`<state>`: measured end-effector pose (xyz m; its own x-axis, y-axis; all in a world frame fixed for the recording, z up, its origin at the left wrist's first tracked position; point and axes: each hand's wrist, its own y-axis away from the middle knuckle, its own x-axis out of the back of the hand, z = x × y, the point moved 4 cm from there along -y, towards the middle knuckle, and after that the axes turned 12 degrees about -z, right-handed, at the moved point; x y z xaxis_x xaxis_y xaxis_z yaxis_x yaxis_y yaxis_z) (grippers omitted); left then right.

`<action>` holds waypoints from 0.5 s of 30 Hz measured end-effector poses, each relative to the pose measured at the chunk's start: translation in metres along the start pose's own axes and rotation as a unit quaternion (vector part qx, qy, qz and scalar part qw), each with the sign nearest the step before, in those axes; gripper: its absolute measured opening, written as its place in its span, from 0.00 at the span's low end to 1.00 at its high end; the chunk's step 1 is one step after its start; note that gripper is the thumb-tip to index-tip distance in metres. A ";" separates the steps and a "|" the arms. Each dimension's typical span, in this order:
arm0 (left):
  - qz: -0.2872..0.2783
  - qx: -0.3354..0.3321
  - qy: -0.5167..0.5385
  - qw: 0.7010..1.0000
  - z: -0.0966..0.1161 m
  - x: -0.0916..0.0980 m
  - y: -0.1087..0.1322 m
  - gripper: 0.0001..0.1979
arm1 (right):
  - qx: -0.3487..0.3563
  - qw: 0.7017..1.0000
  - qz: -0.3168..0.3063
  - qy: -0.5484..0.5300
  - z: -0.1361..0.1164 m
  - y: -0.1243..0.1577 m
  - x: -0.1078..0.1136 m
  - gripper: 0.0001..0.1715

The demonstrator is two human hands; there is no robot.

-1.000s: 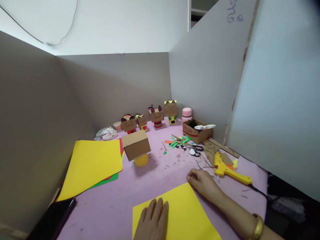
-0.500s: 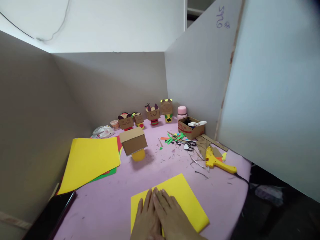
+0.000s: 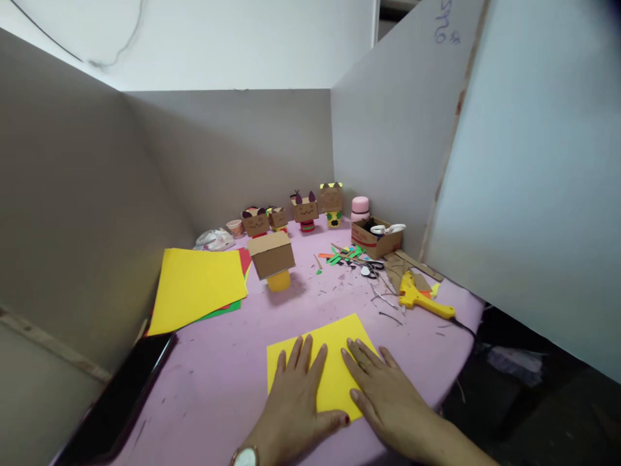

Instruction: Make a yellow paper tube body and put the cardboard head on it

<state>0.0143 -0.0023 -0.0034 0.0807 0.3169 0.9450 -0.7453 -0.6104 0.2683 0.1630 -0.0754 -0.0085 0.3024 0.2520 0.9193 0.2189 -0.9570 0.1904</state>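
A yellow sheet of paper (image 3: pixel 334 336) lies on the pink tabletop close to me. My left hand (image 3: pixel 298 401) rests flat on its left part, fingers spread and thumb stretched to the right. On the right part of the sheet lies my right hand (image 3: pixel 381 391), palm down with its fingers extended. Neither hand holds anything. Beyond them stands a cardboard box head (image 3: pixel 272 259) on a yellow cylinder (image 3: pixel 279 281).
Stacked coloured paper (image 3: pixel 198 288) and a dark phone (image 3: pixel 126 395) are at left. A yellow glue gun (image 3: pixel 427 303), scissors (image 3: pixel 371 266), scraps and a cardboard box (image 3: pixel 376 241) sit at right. Several cardboard figures (image 3: pixel 305 210) stand at the back.
My hands, side by side and touching before, have moved apart to the left and right across the yellow sheet. The whole view has shifted slightly.
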 end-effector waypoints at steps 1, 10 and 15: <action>-0.007 -0.007 0.002 1.000 0.000 0.002 0.002 0.46 | -0.001 1.000 0.001 0.004 0.000 0.000 0.000 0.31; -0.043 0.002 0.001 0.999 -0.019 0.007 0.040 0.41 | 0.002 1.000 0.017 0.010 0.002 -0.002 -0.007 0.31; -0.044 0.047 0.000 0.998 -0.040 0.002 0.065 0.38 | -0.008 1.000 0.009 0.021 0.003 -0.002 -0.010 0.31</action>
<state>-0.0607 -0.0119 0.0083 0.1423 0.3721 0.9172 -0.6704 -0.6455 0.3659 0.1627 -0.0753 -0.0193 0.2666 0.2286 0.9363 0.1984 -0.9637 0.1788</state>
